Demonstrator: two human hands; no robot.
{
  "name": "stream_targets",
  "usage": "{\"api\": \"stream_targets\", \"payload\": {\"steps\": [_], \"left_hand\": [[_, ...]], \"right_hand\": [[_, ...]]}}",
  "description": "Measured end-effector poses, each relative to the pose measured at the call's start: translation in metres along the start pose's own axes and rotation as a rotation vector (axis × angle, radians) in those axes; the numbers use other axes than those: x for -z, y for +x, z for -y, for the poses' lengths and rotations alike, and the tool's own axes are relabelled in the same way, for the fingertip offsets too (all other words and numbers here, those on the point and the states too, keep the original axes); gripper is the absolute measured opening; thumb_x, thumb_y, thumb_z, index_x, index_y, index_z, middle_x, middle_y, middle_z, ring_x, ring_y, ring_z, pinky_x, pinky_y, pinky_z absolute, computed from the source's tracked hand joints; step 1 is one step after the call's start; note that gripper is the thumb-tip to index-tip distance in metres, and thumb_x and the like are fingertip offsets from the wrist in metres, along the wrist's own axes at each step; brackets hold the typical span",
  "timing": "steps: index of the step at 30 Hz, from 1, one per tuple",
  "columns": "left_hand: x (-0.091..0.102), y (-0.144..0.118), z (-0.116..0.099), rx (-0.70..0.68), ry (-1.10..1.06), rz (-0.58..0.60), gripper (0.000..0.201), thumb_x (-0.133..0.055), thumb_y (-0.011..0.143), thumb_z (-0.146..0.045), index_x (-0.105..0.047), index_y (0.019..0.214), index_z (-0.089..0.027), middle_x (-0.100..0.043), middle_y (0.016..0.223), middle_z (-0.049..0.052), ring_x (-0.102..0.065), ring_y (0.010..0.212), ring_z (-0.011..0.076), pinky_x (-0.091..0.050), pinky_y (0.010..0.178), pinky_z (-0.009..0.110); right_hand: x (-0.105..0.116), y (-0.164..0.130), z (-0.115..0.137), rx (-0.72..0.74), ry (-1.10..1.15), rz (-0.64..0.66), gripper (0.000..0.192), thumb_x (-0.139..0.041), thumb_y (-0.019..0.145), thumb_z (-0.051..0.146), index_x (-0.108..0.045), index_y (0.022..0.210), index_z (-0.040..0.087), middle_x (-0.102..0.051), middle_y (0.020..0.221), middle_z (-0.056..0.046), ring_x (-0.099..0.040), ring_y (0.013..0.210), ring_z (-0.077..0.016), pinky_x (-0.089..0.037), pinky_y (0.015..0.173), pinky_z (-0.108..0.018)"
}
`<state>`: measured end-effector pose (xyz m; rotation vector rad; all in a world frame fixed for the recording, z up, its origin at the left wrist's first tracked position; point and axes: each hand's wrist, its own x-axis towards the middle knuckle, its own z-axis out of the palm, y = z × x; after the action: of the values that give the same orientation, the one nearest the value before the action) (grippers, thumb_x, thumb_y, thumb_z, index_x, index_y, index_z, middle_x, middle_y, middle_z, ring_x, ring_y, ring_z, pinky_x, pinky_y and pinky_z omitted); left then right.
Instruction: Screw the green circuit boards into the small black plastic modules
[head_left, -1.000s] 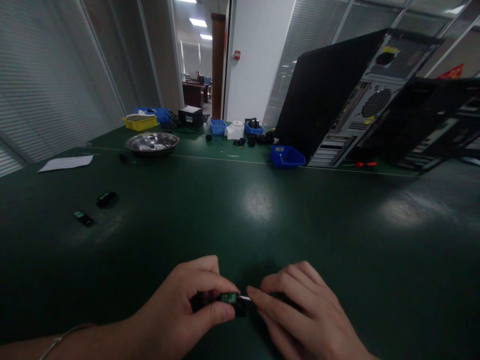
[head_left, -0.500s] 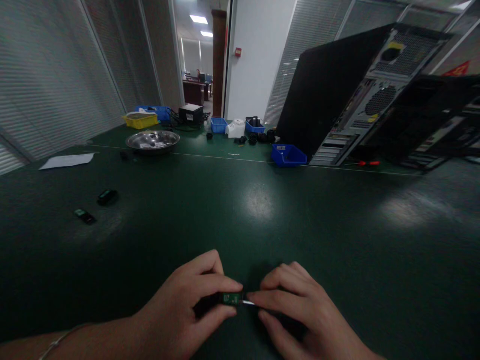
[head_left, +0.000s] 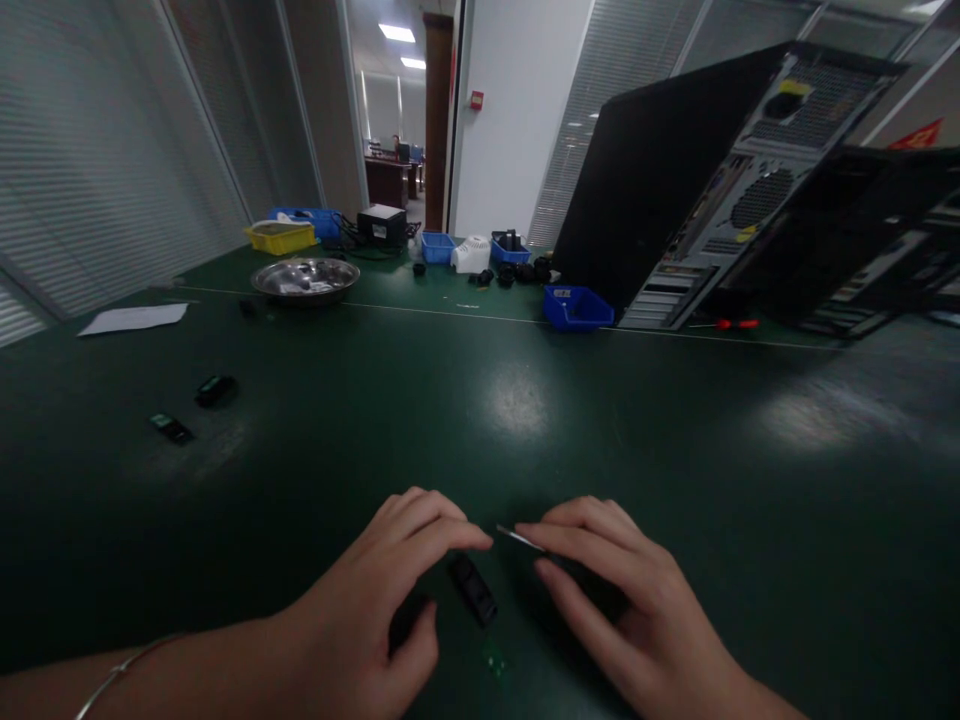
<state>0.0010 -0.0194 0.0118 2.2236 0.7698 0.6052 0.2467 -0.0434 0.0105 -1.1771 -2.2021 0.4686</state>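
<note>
Black small casing (head_left: 472,588) lies on table (head_left: 675,480) between both hands.
Right hand (head_left: 622,610) fingers pinch thin metal blade (head_left: 517,539); left hand (head_left: 375,610) fingers loose, holding nothing.

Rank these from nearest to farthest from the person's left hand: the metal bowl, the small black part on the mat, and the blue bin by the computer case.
From the left hand:
1. Small black part, right beside the fingers.
2. Metal bowl, far back on the left.
3. Blue bin, far back on the right; close to the bowl's distance, so the last two are nearly tied.

A smooth, faintly glossy green mat (head_left: 525,400) carries a matt black plastic piece (head_left: 472,589) and a shiny metal bowl (head_left: 304,279).
</note>
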Motion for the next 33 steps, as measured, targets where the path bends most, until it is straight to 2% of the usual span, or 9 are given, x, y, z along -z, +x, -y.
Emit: {"api": "stream_targets", "payload": {"steps": [4, 8, 10, 13, 17, 19, 26, 30, 33], "left_hand": [[-0.001, -0.001, 0.001, 0.046, 0.033, 0.002, 0.043, -0.053, 0.079, -0.002, -0.052, 0.117, -0.023, -0.054, 0.114, 0.005, -0.050, 0.106, 0.0237, -0.043, 0.096, 0.040], [-0.003, -0.001, 0.004, 0.094, 0.039, 0.040, 0.040, -0.062, 0.082, -0.009, -0.053, 0.117, -0.024, -0.053, 0.115, 0.005, -0.050, 0.106, 0.0246, -0.042, 0.095, 0.041], [-0.004, -0.001, 0.004, 0.103, 0.035, 0.047, 0.039, -0.064, 0.082, -0.011, -0.053, 0.118, -0.024, -0.053, 0.113, 0.005, -0.050, 0.104, 0.0247, -0.043, 0.093, 0.041], [-0.004, -0.001, 0.004, 0.107, 0.041, 0.053, 0.037, -0.065, 0.082, -0.012, -0.054, 0.116, -0.023, -0.055, 0.110, 0.005, -0.051, 0.102, 0.0247, -0.043, 0.092, 0.041], [-0.005, -0.001, 0.005, 0.104, 0.057, 0.058, 0.033, -0.065, 0.083, -0.013, -0.056, 0.114, -0.022, -0.056, 0.109, 0.005, -0.051, 0.102, 0.0248, -0.042, 0.093, 0.041], [-0.005, -0.001, 0.005, 0.101, 0.069, 0.058, 0.031, -0.063, 0.084, -0.013, -0.057, 0.113, -0.023, -0.056, 0.109, 0.005, -0.051, 0.102, 0.0247, -0.042, 0.092, 0.040], [-0.004, 0.001, 0.006, 0.083, 0.101, 0.060, 0.030, -0.057, 0.084, -0.008, -0.058, 0.110, -0.023, -0.057, 0.107, 0.005, -0.052, 0.101, 0.0238, -0.042, 0.091, 0.039], [-0.004, 0.002, 0.004, 0.086, 0.094, 0.053, 0.030, -0.056, 0.084, -0.007, -0.059, 0.110, -0.022, -0.057, 0.107, 0.005, -0.052, 0.100, 0.0231, -0.043, 0.090, 0.038], [-0.004, 0.001, 0.005, 0.076, 0.087, 0.042, 0.031, -0.057, 0.084, -0.008, -0.059, 0.111, -0.023, -0.057, 0.108, 0.005, -0.052, 0.100, 0.0235, -0.043, 0.090, 0.037]], "right_hand": [[0.001, 0.002, -0.004, -0.033, -0.227, 0.060, 0.031, -0.055, 0.093, 0.013, -0.065, 0.120, 0.023, -0.066, 0.103, -0.008, -0.062, 0.090, -0.0241, -0.047, 0.075, -0.041], [0.003, 0.000, 0.004, 0.101, -0.274, -0.038, 0.029, -0.058, 0.090, 0.012, -0.065, 0.118, 0.019, -0.066, 0.107, -0.011, -0.061, 0.093, -0.0250, -0.046, 0.077, -0.040], [0.002, -0.003, 0.009, 0.220, -0.217, -0.082, 0.024, -0.057, 0.091, 0.012, -0.066, 0.112, 0.018, -0.068, 0.098, -0.009, -0.062, 0.082, -0.0208, -0.046, 0.071, -0.034], [-0.007, -0.008, 0.013, 0.342, -0.205, -0.017, 0.012, -0.057, 0.096, 0.020, -0.069, 0.095, 0.019, -0.069, 0.076, -0.002, -0.059, 0.063, -0.0156, -0.041, 0.058, -0.029], [-0.021, -0.011, 0.012, 0.292, -0.222, 0.035, 0.045, -0.041, 0.102, 0.051, -0.066, 0.081, 0.020, -0.065, 0.071, -0.001, -0.058, 0.060, -0.0159, -0.037, 0.054, -0.029], [-0.024, -0.011, 0.011, 0.246, -0.218, 0.025, 0.049, -0.039, 0.100, 0.057, -0.064, 0.081, 0.020, -0.065, 0.073, -0.001, -0.057, 0.061, -0.0162, -0.037, 0.055, -0.029], [-0.022, -0.009, 0.010, 0.221, -0.209, 0.055, 0.015, -0.054, 0.096, 0.022, -0.064, 0.086, 0.021, -0.065, 0.075, 0.000, -0.058, 0.064, -0.0157, -0.041, 0.058, -0.027], [-0.021, -0.008, 0.012, 0.266, -0.232, 0.054, 0.015, -0.051, 0.092, 0.011, -0.063, 0.089, 0.020, -0.065, 0.076, -0.001, -0.059, 0.065, -0.0157, -0.044, 0.059, -0.027], [-0.018, -0.008, 0.014, 0.220, -0.148, 0.067, 0.019, -0.047, 0.089, 0.006, -0.060, 0.090, 0.020, -0.066, 0.080, -0.003, -0.061, 0.068, -0.0152, -0.047, 0.060, -0.024]]}}
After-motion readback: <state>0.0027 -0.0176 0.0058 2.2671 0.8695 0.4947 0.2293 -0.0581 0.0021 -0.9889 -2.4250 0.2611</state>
